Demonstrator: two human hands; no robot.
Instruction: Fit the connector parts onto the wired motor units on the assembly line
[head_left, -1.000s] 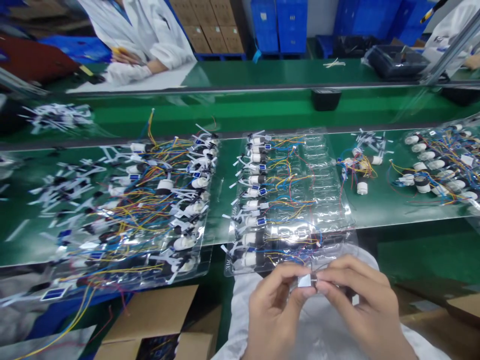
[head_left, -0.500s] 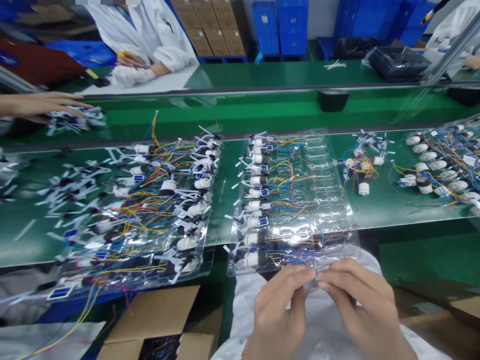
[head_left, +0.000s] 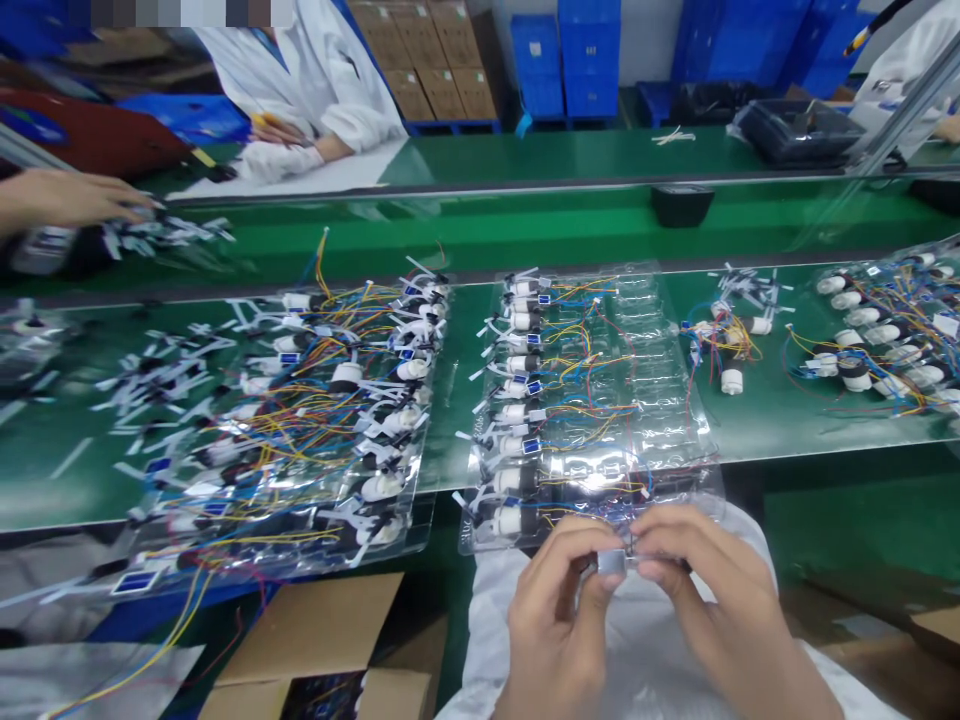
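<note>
Both hands meet over my lap, just off the near end of a clear plastic tray [head_left: 660, 400]. My left hand [head_left: 566, 590] pinches a small silvery rectangular piece [head_left: 611, 562] between thumb and fingers. My right hand [head_left: 705, 570] is closed with its fingertips beside that piece; what it grips is too small to make out. White cylindrical parts [head_left: 508, 520] with black ends and coloured wires [head_left: 585, 405] lie in a column along the tray's left side.
A second tray of wired parts [head_left: 382, 487] lies left, near loose white strips [head_left: 165, 375]. More parts [head_left: 731, 375] lie right. Another person's hand [head_left: 75, 198] reaches in at left. An open cardboard box [head_left: 300, 630] stands below the table.
The small silvery piece now shows between my left thumb and fingers. The view has shifted slightly, and the other person's hand at far left has moved left.
</note>
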